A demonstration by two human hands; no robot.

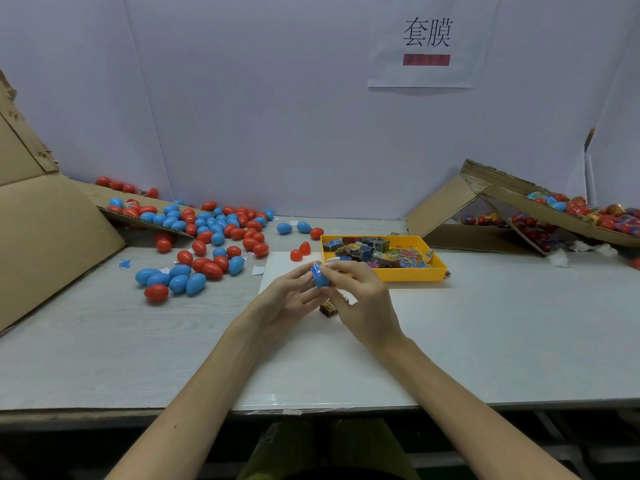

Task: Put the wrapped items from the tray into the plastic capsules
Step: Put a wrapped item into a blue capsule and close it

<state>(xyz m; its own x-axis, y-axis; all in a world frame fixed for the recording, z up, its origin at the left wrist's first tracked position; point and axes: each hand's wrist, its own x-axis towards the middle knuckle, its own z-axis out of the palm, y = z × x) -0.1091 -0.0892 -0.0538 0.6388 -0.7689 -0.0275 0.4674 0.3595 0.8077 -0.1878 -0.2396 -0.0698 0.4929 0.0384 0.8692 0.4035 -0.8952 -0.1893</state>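
Observation:
A blue plastic capsule [319,277] is held between both hands above the white sheet [277,268] at the table's middle. My left hand [289,297] cradles it from the left, and my right hand [360,299] pinches its upper end with thumb and fingertips. A small wrapped item [329,308] shows under my right hand; whether the hand holds it I cannot tell. The yellow tray [415,273] with several colourful wrapped items [377,254] stands just behind my right hand.
Several red and blue capsules [207,237] lie spread over the table's left and on a cardboard flap [52,230]. Two red halves [300,251] lie by the tray. A cardboard box [540,209] at right holds wrapped capsules. A white wall [277,116] closes the back.

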